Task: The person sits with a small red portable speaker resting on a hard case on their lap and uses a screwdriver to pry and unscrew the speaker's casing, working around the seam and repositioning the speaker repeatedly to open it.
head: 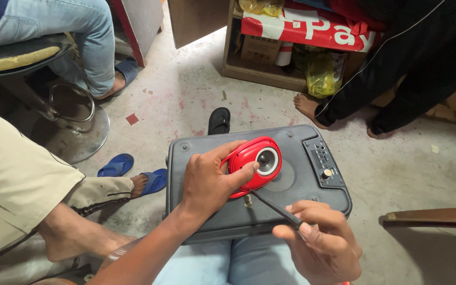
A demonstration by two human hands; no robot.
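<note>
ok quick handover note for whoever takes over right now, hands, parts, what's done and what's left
Left hand: grips the red oval speaker unit, pressing it onto the grey speaker box lying on the lap.
Right hand: holds a screwdriver, tip at a brass-coloured fitting by the unit's lower edge.
Done: unit placed on the box front.
Left: work at that fitting looks unfinished; whether it is tight cannot be told.

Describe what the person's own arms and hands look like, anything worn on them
Both the left hand and the right hand are bare: no gloves, rings or watch visible. The left forearm is uncovered, with no sleeve in view. The right arm is out of frame.
</note>
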